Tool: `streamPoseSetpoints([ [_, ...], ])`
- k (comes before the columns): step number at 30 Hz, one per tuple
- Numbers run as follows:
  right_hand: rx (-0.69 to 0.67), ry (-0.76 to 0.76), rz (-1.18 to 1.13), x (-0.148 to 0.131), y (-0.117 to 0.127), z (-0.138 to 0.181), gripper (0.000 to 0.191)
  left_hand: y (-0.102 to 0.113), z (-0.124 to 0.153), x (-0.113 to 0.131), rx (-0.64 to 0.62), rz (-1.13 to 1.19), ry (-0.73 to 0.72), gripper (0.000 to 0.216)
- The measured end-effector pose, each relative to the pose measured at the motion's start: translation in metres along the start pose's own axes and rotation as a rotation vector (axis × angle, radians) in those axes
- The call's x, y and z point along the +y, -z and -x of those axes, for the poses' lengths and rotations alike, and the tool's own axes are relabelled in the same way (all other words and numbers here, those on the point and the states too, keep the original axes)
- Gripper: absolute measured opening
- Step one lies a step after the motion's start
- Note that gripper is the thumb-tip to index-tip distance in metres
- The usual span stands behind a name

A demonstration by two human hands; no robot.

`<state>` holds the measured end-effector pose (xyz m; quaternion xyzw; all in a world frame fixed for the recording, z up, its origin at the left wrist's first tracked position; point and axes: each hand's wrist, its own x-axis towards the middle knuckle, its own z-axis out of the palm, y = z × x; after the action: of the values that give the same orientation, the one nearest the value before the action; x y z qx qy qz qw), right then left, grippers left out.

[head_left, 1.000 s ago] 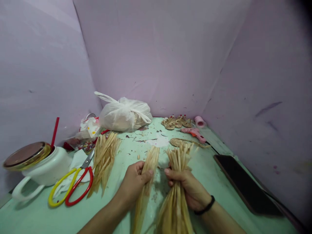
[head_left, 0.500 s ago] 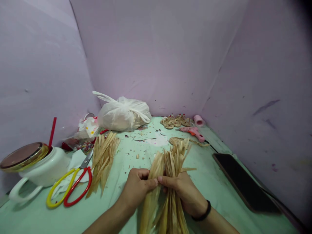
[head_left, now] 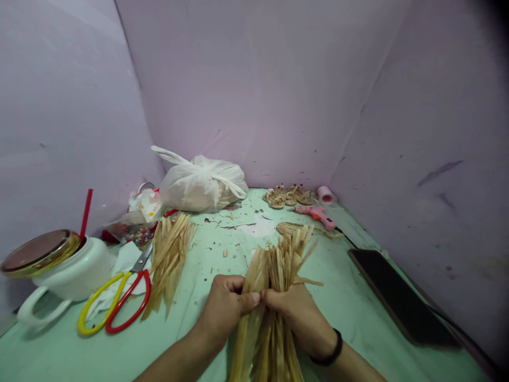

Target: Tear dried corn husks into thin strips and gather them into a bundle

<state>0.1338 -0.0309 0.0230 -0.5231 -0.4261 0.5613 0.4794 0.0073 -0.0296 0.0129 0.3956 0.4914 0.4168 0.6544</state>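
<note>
Between the two hands sits one thick bundle of dry straw strips (head_left: 274, 297). Left hand (head_left: 225, 307) grips its left side and right hand (head_left: 296, 313) grips its right side, thumbs almost touching. It looks like the strips are being gathered and squared into one bunch; next they would need a tight, even squeeze so none slip out. Left of the left hand lie more strips (head_left: 169, 260) and scissors (head_left: 119, 300).

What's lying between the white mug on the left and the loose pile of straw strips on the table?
In the head view, the scissors with yellow and red handles lie between the white mug and the straw pile, on white paper.
</note>
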Motion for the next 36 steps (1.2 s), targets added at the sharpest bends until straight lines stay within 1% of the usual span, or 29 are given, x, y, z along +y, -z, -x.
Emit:
streamPoseSetpoints([
  [5,-0.029,-0.007,-0.071,-0.002,0.0,0.002,0.019,0.0,-0.001,-0.004,-0.065,0.156,0.053,0.024],
  [8,-0.091,-0.011,-0.152,-0.004,0.0,0.003,0.02,0.001,-0.001,-0.004,-0.121,0.221,0.077,0.027],
  [11,-0.154,-0.053,-0.218,-0.003,0.003,0.003,0.019,0.003,-0.002,-0.002,-0.159,0.238,0.072,0.028],
  [13,-0.165,-0.098,-0.258,-0.002,0.006,0.002,0.017,0.005,-0.003,0.0,-0.15,0.213,0.068,0.027],
  [19,-0.158,-0.297,-0.378,0.002,0.009,-0.001,0.018,0.009,-0.006,0.006,-0.042,0.114,0.091,0.024],
  [23,-0.185,-0.367,-0.486,0.0,0.013,-0.006,0.013,0.011,-0.009,0.006,-0.042,0.113,0.094,0.027],
  [25,-0.205,-0.382,-0.573,-0.003,0.019,-0.009,0.014,0.014,-0.012,0.007,-0.009,0.117,0.086,0.028],
  [28,-0.239,-0.374,-0.681,-0.012,0.033,-0.013,0.019,0.023,-0.017,0.009,0.046,0.104,0.087,0.027],
  [32,-0.271,-0.3,-0.688,-0.03,0.058,-0.016,0.019,0.035,-0.023,0.015,0.095,0.094,0.073,0.027],
  [36,-0.363,-0.22,-0.707,-0.046,0.086,-0.016,0.017,0.047,-0.029,0.02,0.121,0.056,0.022,0.024],
])
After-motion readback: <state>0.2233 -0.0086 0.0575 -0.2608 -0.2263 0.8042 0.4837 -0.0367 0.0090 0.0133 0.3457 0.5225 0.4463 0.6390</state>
